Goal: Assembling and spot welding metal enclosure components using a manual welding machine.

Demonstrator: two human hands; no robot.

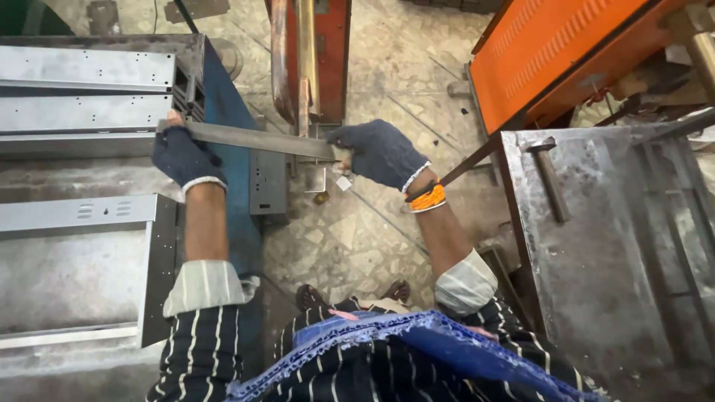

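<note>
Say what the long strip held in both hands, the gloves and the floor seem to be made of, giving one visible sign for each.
Strip: probably bare steel; grey, dull sheen, straight thin edges.
Gloves on the left hand and right hand: dark knitted fabric, ribbed pale cuffs, fingertips open.
Floor: looks like terrazzo; pale stone chips set in grey.

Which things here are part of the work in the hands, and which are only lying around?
In use:
- long metal strip
- left hand, gloved, holding one end
- right hand, gloved, holding the other end

Lying about:
- hammer on the steel table
- punched metal panels
- orange machine cover
</note>
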